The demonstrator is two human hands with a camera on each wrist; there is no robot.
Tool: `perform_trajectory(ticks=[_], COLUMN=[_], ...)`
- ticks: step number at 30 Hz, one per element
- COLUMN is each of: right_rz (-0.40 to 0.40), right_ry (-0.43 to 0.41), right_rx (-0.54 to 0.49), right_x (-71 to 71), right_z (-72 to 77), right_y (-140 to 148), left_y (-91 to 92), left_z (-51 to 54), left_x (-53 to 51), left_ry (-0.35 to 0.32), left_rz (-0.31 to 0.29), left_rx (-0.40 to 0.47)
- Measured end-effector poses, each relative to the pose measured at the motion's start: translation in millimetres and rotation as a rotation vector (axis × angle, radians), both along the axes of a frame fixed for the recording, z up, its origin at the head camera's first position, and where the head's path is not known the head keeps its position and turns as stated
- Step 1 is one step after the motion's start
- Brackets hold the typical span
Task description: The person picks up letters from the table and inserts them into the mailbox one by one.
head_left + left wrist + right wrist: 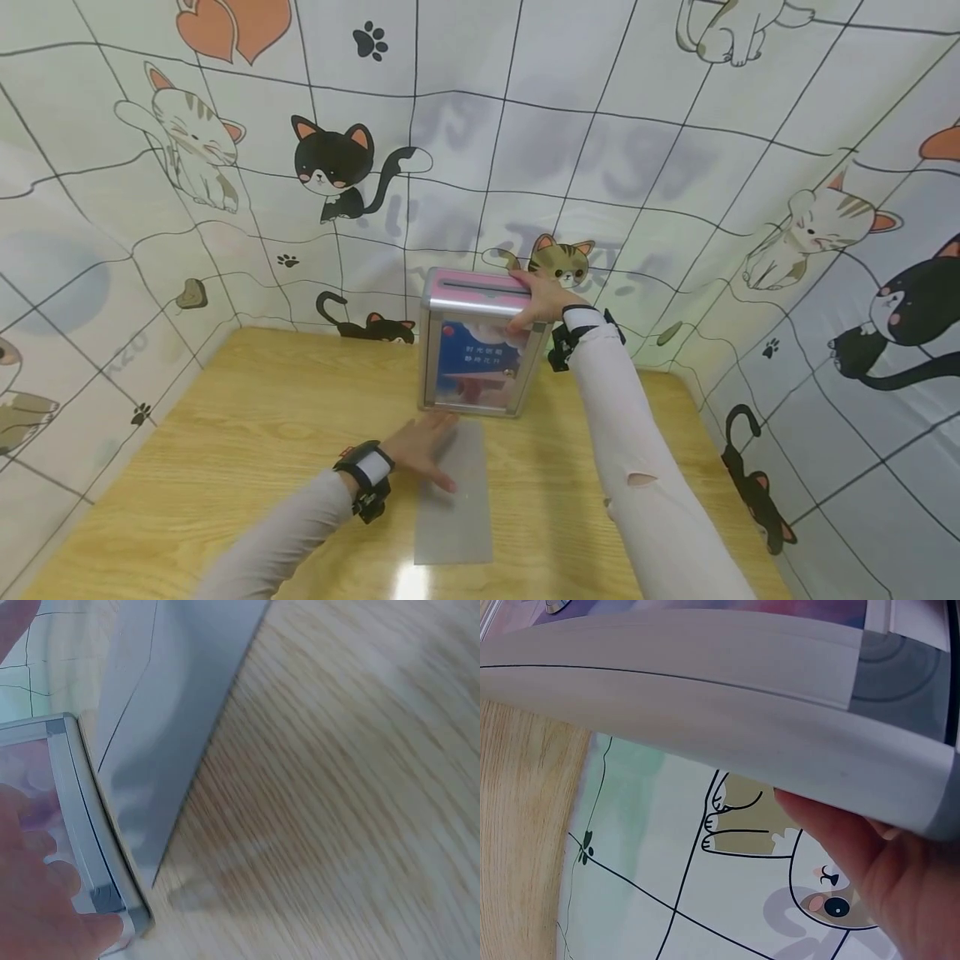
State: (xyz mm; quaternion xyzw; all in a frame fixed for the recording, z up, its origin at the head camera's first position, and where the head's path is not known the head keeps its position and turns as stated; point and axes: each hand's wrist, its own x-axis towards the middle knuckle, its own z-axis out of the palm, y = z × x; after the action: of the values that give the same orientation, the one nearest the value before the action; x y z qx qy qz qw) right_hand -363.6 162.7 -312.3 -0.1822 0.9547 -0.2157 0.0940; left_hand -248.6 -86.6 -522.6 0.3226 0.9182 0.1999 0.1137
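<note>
A metal-framed box (480, 367) with a pink, slotted top stands upright near the back wall, its front panel showing a blue printed picture. My right hand (543, 302) grips its upper right corner, thumb at the front and fingers over the top; the right wrist view shows part of this hand (900, 877) against the frame. In front of the box lies a flat grey strip (457, 517). My left hand (420, 446) is spread over the strip's far end, fingertips by the box's lower front edge. Whether those fingers (45, 930) touch the frame, I cannot tell.
The wooden table (300, 400) carries the box and strip. A cat-patterned cloth (480, 150) hangs behind and along both sides, close to the back of the box.
</note>
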Motion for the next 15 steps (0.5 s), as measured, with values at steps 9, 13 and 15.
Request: perform_trajectory(ticks=[9, 13, 15], right_rz=[0.006, 0.009, 0.007], right_ry=[0.006, 0.006, 0.000], right_rx=[-0.034, -0.040, -0.041], right_x=[-1.0, -0.9, 0.5], right_z=[-0.9, -1.8, -1.7], right_y=[1, 1, 1], left_y=[19.5, 23.4, 24.7], left_z=[-14.8, -18.9, -19.4], left_x=[-8.6, -9.1, -7.7], left_ry=[0.090, 0.112, 0.117], left_rz=[-0.002, 0.007, 0.013], left_rx=[-0.121, -0.131, -0.131])
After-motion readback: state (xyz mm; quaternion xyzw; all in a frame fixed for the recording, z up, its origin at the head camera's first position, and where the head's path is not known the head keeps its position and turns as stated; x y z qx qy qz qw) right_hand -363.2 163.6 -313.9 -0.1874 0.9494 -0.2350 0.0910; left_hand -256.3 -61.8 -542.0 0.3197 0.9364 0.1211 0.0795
